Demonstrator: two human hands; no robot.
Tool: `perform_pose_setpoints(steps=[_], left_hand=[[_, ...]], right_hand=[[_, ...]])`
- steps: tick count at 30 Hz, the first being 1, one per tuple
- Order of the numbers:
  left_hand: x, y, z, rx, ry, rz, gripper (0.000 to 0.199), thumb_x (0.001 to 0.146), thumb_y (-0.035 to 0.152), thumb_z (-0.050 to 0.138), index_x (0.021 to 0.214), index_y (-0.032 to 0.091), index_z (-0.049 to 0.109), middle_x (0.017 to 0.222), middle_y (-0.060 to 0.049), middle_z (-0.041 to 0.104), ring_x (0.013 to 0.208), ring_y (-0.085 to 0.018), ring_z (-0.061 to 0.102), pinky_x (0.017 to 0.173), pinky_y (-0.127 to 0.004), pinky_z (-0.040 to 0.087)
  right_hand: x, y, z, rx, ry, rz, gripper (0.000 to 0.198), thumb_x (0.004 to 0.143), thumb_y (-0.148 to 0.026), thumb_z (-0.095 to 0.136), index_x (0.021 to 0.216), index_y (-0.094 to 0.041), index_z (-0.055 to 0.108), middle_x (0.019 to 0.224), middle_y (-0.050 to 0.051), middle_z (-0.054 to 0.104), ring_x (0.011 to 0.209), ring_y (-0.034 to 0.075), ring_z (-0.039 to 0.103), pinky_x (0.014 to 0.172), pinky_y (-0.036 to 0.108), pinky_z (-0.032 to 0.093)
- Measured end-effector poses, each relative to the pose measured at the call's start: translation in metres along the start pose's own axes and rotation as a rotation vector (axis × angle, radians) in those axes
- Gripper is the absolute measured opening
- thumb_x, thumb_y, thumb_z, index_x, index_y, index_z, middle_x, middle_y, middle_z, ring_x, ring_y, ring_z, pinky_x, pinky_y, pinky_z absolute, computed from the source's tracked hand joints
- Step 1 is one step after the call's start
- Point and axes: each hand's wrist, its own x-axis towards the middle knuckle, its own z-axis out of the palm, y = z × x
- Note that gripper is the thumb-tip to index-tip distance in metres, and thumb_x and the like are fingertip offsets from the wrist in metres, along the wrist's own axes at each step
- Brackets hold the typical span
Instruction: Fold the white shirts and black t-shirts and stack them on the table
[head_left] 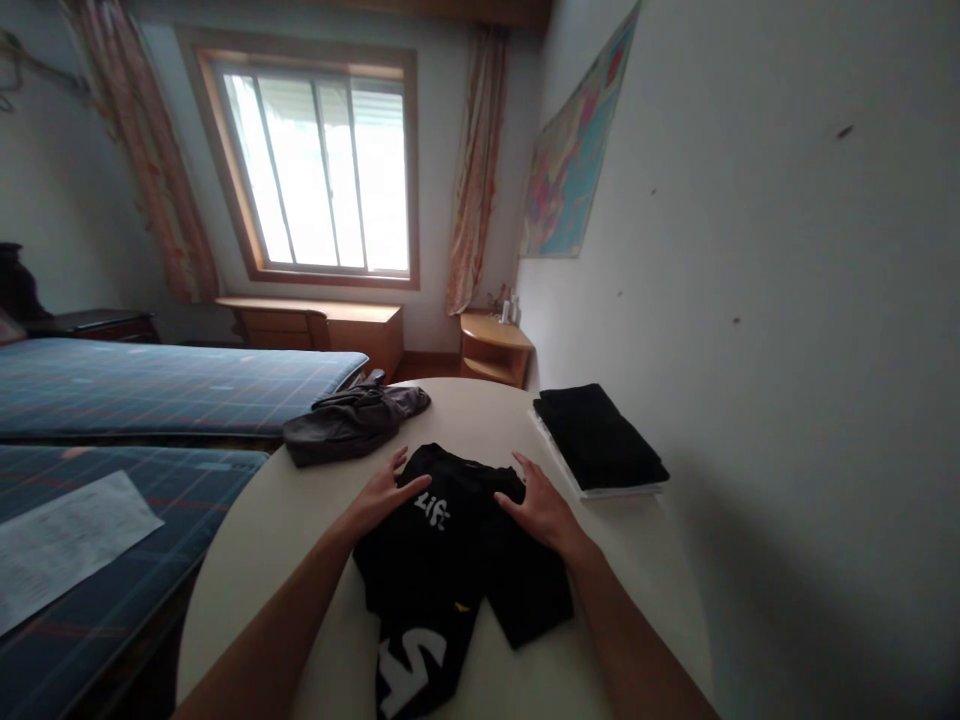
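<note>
A black garment with white lettering and a small yellow mark lies on the round pale table. Two leg-like parts of it spread toward me, the left one longer and printed with large white letters; whether it is shorts or another kind I cannot tell. My left hand, fingers apart, is at the garment's upper left edge. At its upper right edge is my right hand, also with spread fingers. Both hands look empty; whether they touch the cloth is unclear.
A crumpled grey garment lies at the table's back left. Folded black cloth sits on white items at the right, near the wall. Beds with blue plaid mattresses stand left, one bearing a paper sheet. A corner shelf stands behind.
</note>
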Motion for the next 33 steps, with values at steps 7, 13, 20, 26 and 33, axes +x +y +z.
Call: perform_pose_setpoints(steps=[7, 13, 20, 26, 33], left_hand=[[-0.008, 0.002, -0.002, 0.15, -0.21, 0.144, 0.05, 0.074, 0.04, 0.072, 0.12, 0.022, 0.064, 0.115, -0.009, 0.069, 0.101, -0.026, 0.067, 0.088, -0.037, 0.053], [0.003, 0.007, -0.003, -0.003, 0.008, 0.113, 0.052, 0.073, 0.046, 0.069, 0.116, 0.017, 0.068, 0.118, -0.01, 0.07, 0.11, -0.029, 0.064, 0.099, -0.042, 0.048], [0.001, 0.007, -0.003, -0.056, 0.064, 0.043, 0.08, 0.068, 0.044, 0.077, 0.14, 0.019, 0.049, 0.139, -0.012, 0.056, 0.122, -0.029, 0.057, 0.102, -0.038, 0.046], [-0.003, -0.008, -0.011, 0.199, 0.074, 0.024, 0.078, 0.057, 0.033, 0.082, 0.129, 0.015, 0.057, 0.111, -0.013, 0.071, 0.101, -0.03, 0.067, 0.087, -0.039, 0.053], [0.006, 0.0, -0.021, 0.037, 0.253, 0.046, 0.047, 0.063, 0.044, 0.076, 0.101, 0.016, 0.071, 0.092, -0.007, 0.074, 0.089, -0.025, 0.068, 0.076, -0.033, 0.053]], right_hand=[[-0.007, 0.013, -0.01, -0.229, -0.128, 0.128, 0.036, 0.072, -0.041, 0.072, 0.104, -0.024, 0.071, 0.099, 0.011, 0.074, 0.096, 0.031, 0.067, 0.082, 0.039, 0.049], [0.008, 0.018, -0.007, 0.189, 0.12, 0.19, 0.034, 0.083, -0.044, 0.059, 0.107, -0.021, 0.067, 0.094, 0.009, 0.072, 0.089, 0.027, 0.068, 0.076, 0.039, 0.055], [0.004, 0.009, 0.002, 0.326, -0.048, -0.006, 0.088, 0.073, -0.051, 0.072, 0.148, -0.026, 0.033, 0.156, 0.014, 0.03, 0.138, 0.029, 0.037, 0.111, 0.049, 0.035], [-0.008, 0.003, -0.006, -0.071, -0.354, -0.029, 0.086, 0.055, -0.048, 0.086, 0.133, -0.027, 0.057, 0.143, 0.014, 0.049, 0.133, 0.037, 0.042, 0.107, 0.055, 0.033], [0.002, 0.006, -0.006, -0.088, -0.137, 0.018, 0.014, 0.078, -0.033, 0.066, 0.087, -0.023, 0.072, 0.088, 0.005, 0.072, 0.087, 0.024, 0.065, 0.083, 0.036, 0.048]])
